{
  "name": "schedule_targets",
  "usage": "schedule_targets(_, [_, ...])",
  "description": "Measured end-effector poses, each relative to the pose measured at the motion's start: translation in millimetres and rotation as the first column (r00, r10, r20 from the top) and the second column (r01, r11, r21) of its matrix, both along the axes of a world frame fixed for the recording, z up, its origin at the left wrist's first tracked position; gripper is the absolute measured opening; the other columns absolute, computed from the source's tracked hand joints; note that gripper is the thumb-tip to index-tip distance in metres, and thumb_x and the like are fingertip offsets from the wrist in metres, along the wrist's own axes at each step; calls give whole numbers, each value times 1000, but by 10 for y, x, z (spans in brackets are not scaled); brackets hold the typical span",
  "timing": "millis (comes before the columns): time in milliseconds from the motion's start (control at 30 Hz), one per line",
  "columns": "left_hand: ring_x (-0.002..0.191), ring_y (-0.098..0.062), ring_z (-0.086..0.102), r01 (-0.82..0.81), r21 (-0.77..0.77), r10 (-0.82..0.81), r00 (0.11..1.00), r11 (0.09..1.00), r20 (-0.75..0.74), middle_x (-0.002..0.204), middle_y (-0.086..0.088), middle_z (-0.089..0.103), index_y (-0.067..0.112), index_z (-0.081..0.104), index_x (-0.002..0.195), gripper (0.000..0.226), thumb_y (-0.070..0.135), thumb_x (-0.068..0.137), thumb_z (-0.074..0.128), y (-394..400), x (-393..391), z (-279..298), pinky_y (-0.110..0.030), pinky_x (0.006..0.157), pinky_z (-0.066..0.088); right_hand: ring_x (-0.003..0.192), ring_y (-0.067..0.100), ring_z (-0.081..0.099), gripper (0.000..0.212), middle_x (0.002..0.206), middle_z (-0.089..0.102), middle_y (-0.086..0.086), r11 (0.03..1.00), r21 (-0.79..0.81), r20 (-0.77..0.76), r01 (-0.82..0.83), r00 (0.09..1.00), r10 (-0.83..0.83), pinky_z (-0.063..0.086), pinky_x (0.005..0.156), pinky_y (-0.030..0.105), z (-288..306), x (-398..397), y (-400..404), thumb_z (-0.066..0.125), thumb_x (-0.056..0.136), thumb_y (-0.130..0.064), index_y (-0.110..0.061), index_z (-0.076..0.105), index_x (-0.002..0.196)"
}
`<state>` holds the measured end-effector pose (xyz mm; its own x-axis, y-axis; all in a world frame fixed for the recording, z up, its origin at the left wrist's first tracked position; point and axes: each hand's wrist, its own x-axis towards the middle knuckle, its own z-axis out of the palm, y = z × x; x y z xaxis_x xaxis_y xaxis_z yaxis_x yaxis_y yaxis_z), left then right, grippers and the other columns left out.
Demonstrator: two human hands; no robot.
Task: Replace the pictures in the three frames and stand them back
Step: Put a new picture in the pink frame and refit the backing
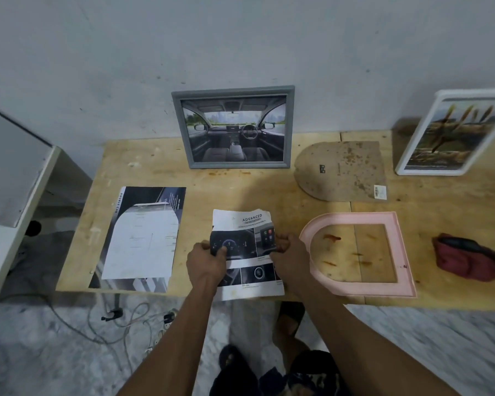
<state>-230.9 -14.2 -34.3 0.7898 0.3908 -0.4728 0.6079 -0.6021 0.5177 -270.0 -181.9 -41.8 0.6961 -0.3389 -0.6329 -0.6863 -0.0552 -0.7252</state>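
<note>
So, in the head view the task looks about two thirds done. The grey frame (233,127) stands against the wall with a car-interior picture inside, and the white frame (452,135) leans upright at the right with a picture in it. The pink arched frame (357,254) lies flat and empty on the table (255,190), its brown backing board (340,171) apart behind it. Both hands hold the brochure page (246,252) just beside the pink frame: the left hand (207,260) has its grip closed on the left edge, the right hand (290,252) pinches the right edge. A bigger brochure sheet (142,238) lies at the left, a red cloth (466,258) at the right. I judge that fitting this page, closing the back and standing the pink frame remain
</note>
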Motion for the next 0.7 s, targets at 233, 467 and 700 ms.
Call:
schedule_targets(233, [84,-27,62,118,-60,-115,992,991,60,101,-15,72,4,69,106,28,26,89,72,99,-74,191,-33,77,52,85,18,68,26,93,70,0,994,88,107,66,991,-75,60,74,37,395,-138,18,60,85,1,-23,61,95])
schedule_targets(467, [72,-29,63,-7,-387,43,995,922,85,72,-9,64,11,57,67,36,31,76,86,232,-84,406,-40,70,54,84,31,72,35,98,72,17,951,247,129,185,966,-222,61,66,42,690,-359,-2,57,82,12,-11,66,107])
schedule_targets(700, [73,-37,71,-99,-728,86,995,678,-55,92,-21,72,3,63,91,16,-2,83,76,-108,-59,709,-43,57,60,69,24,70,33,91,74,14,854,339,156,395,872,-465,56,60,34,907,-660,-471,74,81,-1,-13,65,110])
